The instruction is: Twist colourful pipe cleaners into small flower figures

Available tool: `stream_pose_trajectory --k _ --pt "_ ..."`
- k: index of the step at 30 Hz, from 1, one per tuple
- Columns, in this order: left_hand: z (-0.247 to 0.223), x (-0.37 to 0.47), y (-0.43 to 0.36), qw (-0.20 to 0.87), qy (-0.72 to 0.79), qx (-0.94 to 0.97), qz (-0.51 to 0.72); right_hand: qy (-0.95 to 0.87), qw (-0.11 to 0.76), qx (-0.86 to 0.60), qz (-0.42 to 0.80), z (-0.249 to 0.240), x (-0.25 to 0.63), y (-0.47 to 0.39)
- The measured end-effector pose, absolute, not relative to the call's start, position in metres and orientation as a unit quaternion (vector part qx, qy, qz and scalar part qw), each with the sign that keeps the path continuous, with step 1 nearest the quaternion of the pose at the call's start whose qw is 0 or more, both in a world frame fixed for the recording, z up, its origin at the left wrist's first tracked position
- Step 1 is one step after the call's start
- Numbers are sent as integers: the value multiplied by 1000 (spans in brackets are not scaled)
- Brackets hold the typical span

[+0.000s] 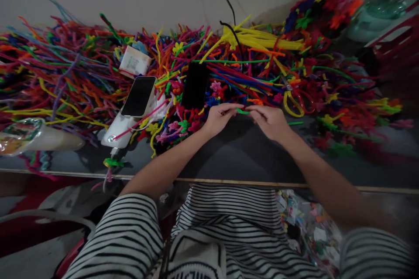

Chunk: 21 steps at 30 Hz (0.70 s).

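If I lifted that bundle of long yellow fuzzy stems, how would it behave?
The bundle of long yellow fuzzy stems is probably light, its strands being thin. It would likely flex slightly rather than flop, as most lie fairly straight. It may splay, since some ends already fan out.

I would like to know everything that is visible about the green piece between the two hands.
The green piece is bright and thin; only a short, roughly horizontal stretch shows. It looks like soft craft stem, though its texture is too small to confirm. Fingers of the left hand and right hand hold it from either side, hiding its ends. It appears just above the dark table, in front of the colourful pile.
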<state>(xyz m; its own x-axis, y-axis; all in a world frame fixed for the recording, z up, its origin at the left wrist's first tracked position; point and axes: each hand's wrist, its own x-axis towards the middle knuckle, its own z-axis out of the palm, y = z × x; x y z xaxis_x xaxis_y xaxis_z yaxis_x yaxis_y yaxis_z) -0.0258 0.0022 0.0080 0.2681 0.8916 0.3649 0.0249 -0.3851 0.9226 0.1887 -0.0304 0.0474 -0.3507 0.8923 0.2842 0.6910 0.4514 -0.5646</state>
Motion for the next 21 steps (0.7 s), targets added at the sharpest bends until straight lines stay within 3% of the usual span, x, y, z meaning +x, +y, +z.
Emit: stream_pose_trajectory --k 3,6,10,16,21 --pt "12 -26 -4 345 304 732 503 -822 236 -496 150 44 182 -37" --pt "14 -24 -8 310 325 742 497 -825 262 -486 121 36 184 -36" --pt "9 -21 -7 358 381 696 492 -822 285 -488 68 30 189 -31" --pt "0 -19 2 485 383 618 486 -843 225 -489 -15 30 191 -31" --pt "5 -16 -2 472 386 639 469 -857 188 -479 -36 35 190 -33"
